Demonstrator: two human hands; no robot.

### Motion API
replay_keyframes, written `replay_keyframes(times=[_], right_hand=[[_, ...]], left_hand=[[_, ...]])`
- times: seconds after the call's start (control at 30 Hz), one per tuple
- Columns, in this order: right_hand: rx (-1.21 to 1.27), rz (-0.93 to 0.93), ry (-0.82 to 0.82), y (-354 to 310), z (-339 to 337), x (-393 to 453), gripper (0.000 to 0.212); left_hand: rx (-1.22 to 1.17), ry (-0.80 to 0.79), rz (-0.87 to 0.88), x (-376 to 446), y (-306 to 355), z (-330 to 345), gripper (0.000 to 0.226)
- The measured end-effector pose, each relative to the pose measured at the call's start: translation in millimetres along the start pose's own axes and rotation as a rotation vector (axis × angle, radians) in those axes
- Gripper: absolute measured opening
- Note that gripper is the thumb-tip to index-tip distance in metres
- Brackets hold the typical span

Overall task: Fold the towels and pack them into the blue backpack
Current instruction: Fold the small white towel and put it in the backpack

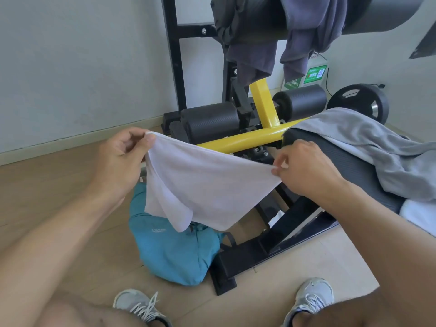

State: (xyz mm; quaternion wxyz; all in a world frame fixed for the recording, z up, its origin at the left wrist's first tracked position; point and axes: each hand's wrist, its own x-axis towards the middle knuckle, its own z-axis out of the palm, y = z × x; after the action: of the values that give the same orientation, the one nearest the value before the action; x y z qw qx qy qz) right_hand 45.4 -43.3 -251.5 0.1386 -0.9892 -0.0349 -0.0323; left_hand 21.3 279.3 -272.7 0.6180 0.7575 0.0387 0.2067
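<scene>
A white towel [203,185] hangs in the air between my hands, sagging in the middle. My left hand [122,156] pinches its upper left corner. My right hand [304,168] pinches its right corner. Below the towel, the blue backpack [174,253] lies on the wooden floor, its top partly hidden by the cloth. A light grey towel [368,147] is draped over the black bench pad at the right. Another white cloth [420,215] shows at the right edge.
A black and yellow gym machine [262,135] stands behind and to the right of the backpack, its black base foot [238,263] touching it. Dark grey cloths [304,31] hang from the top pad. A weight plate [363,102] sits at the back right. My shoes [139,305] are at the bottom.
</scene>
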Motion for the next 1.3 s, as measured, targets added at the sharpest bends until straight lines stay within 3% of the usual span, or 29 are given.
replay_keyframes(times=[0.1, 0.17, 0.3, 0.4, 0.47, 0.53, 0.63, 0.9, 1.03, 1.2, 1.3], right_hand=[[0.326, 0.092, 0.122, 8.1, -3.0, 5.3, 0.006], [0.353, 0.082, 0.119, 10.9, -4.8, 5.9, 0.006], [0.408, 0.064, 0.168, 13.5, -11.2, 5.9, 0.005], [0.460, 0.060, 0.183, 14.4, -13.1, 7.0, 0.009], [0.500, 0.074, 0.178, 14.6, -11.2, 7.5, 0.012], [0.586, 0.118, 0.141, 14.4, -8.3, 7.8, 0.013], [0.668, 0.167, 0.087, 11.5, -5.8, 7.3, 0.009], [0.597, 0.134, 0.030, -5.1, -7.6, -5.1, 0.017], [0.725, 0.055, -0.050, -30.8, -1.6, -24.4, 0.020], [0.785, -0.119, -0.274, -56.2, -0.3, -47.6, 0.010], [0.632, -0.244, -0.411, -57.2, -3.9, -54.1, 0.034]], left_hand=[[0.138, -0.149, -0.106, 3.5, -11.5, -9.8, 0.017], [0.200, -0.238, -0.180, 1.3, -18.4, -13.9, 0.006], [0.110, -0.174, -0.207, 0.9, -14.9, -12.4, 0.006], [0.061, -0.127, -0.179, 3.1, -9.9, -10.5, 0.027], [0.055, -0.109, -0.189, 3.2, -10.1, -9.7, 0.025], [0.001, -0.122, -0.251, 2.6, -11.0, -8.4, 0.016], [-0.140, -0.151, -0.390, -1.8, -10.4, -0.9, 0.021], [-0.144, -0.042, -0.362, -14.2, 4.2, 16.0, 0.014], [-0.154, -0.146, -0.379, -29.6, 14.7, 31.9, 0.004], [-0.046, -0.295, -0.263, -50.1, 22.8, 52.8, 0.005], [0.015, -0.360, -0.188, -52.8, 24.5, 55.0, 0.006]])
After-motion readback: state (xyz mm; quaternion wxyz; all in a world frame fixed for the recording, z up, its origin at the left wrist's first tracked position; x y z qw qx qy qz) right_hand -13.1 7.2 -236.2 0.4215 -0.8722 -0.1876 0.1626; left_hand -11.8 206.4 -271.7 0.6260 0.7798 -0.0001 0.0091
